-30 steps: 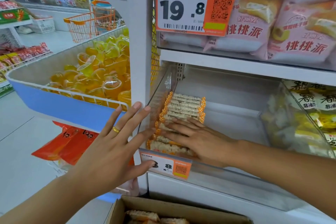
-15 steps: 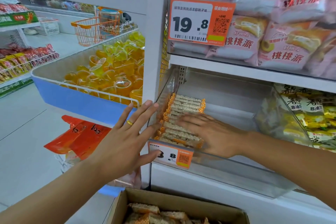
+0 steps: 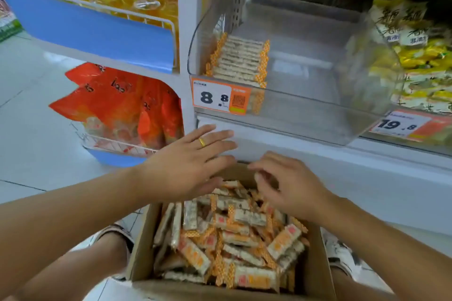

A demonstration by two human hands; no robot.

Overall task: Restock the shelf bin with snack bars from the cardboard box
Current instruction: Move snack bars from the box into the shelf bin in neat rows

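The snack bars (image 3: 234, 247) lie in a loose heap inside the open cardboard box (image 3: 315, 273), which sits on the floor below the shelf bin (image 3: 305, 102). A neat row of stocked bars (image 3: 241, 58) lines the bin's left side, just behind its orange price tag (image 3: 220, 98); the rest of the bin holds nothing. Above the box's far edge, the left hand (image 3: 188, 166), wearing a gold ring (image 3: 202, 142), hovers with fingers straight and spread, holding nothing. The right hand (image 3: 291, 186) hangs over the heap at the box's far right, fingers curled downward toward the bars; whether it grips one cannot be told. Left of the box hang red packets (image 3: 117, 102) in a wire basket.
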